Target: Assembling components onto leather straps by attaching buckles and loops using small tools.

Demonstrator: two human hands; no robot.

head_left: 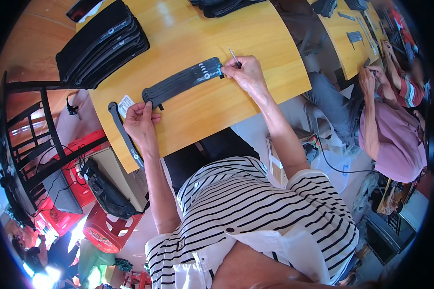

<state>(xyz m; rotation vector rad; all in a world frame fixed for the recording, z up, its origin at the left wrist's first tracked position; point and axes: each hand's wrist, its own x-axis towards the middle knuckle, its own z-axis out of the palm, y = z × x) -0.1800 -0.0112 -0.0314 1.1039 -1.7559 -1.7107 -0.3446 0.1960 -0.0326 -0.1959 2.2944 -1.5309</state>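
Note:
A fanned bundle of flat black straps (178, 83) with white print lies across the wooden table (255, 29) in front of me. At its left end my left hand (142, 124) is closed, fingertips pinching the rounded strap ends. My right hand (247, 74) is at the other end, with its fingers closed round a slim pen-like tool (234, 57). The tool has a dark body and a thin pale tip pointing up and away; its exact kind is unclear. A small light-blue patch shows on the bundle by my right fingertips.
One single black strap (124, 132) lies along the table's left edge beside a white label (125, 105). A tall pile of black straps (101, 45) stands far left, and more black pieces (224, 6) lie at the far edge. People work at another table (340, 41) on the right.

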